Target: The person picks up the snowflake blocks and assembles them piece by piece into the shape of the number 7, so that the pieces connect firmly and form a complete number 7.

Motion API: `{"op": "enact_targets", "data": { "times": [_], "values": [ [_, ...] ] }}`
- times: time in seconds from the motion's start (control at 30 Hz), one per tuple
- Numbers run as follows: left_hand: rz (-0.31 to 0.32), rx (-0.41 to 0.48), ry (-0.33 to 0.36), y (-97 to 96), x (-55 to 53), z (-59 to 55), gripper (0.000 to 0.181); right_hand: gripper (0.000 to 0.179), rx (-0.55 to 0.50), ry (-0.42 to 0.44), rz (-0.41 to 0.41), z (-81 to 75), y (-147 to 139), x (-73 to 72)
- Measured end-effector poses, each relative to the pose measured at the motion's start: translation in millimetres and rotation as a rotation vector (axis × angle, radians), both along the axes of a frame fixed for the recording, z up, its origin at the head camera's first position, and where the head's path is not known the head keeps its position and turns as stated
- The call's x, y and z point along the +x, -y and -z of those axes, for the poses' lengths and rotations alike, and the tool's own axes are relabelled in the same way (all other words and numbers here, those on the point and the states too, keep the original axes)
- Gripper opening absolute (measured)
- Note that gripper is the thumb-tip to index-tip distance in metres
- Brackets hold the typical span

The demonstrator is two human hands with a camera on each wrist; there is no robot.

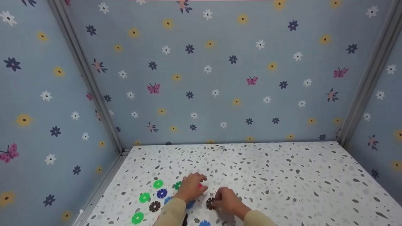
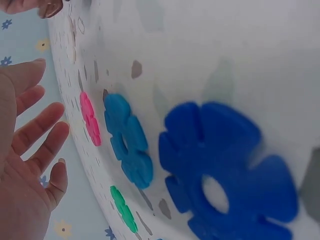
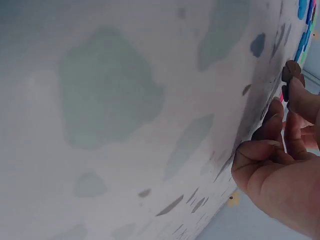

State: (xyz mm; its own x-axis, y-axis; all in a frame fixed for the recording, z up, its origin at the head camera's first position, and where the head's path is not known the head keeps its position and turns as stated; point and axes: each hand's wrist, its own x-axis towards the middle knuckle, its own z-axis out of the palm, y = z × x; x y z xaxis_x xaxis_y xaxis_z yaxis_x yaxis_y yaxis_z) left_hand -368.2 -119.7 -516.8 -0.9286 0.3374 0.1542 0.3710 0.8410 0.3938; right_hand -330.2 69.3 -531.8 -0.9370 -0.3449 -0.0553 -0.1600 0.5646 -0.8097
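Note:
My right hand (image 1: 230,202) pinches a brown flower-shaped plastic disc (image 1: 209,204) between thumb and fingers, close over the speckled table. The right wrist view shows the thumb on the brown disc's (image 3: 291,73) face. To its left, my left hand (image 1: 191,188) hovers over other flower discs, its fingers loosely spread and holding nothing. Beneath the left hand, in the left wrist view, lie a pink disc (image 2: 90,119), a light blue disc (image 2: 139,145), a green disc (image 2: 123,209) and a large, near blue disc (image 2: 245,187). In the head view, my left hand partly hides the pink disc.
Left of my left hand, several discs lie scattered on the table (image 1: 282,182): green (image 1: 137,217), dark blue (image 1: 161,193) and brown (image 1: 154,206). A blue disc (image 1: 204,223) lies at the bottom. Flower-patterned walls (image 1: 220,81) enclose the back and sides.

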Motion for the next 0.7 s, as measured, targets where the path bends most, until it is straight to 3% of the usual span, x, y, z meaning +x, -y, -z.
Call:
{"op": "enact_targets", "data": {
  "times": [0.3,0.47,0.7],
  "values": [
    [0.048,0.029,0.018,-9.4,-1.7,3.6,0.028,0.014,-0.134,0.044,0.125,-9.0,-27,-1.5],
    [0.058,0.016,0.029,-17.0,-3.1,1.7,0.025,0.013,-0.158,0.055,0.214,-11.8,-43,-0.8],
    [0.034,-0.028,0.097,-25.4,-3.7,1.9,0.03,0.013,-0.189,0.122,0.32,-17.9,-69,5.0]
  ]
}}
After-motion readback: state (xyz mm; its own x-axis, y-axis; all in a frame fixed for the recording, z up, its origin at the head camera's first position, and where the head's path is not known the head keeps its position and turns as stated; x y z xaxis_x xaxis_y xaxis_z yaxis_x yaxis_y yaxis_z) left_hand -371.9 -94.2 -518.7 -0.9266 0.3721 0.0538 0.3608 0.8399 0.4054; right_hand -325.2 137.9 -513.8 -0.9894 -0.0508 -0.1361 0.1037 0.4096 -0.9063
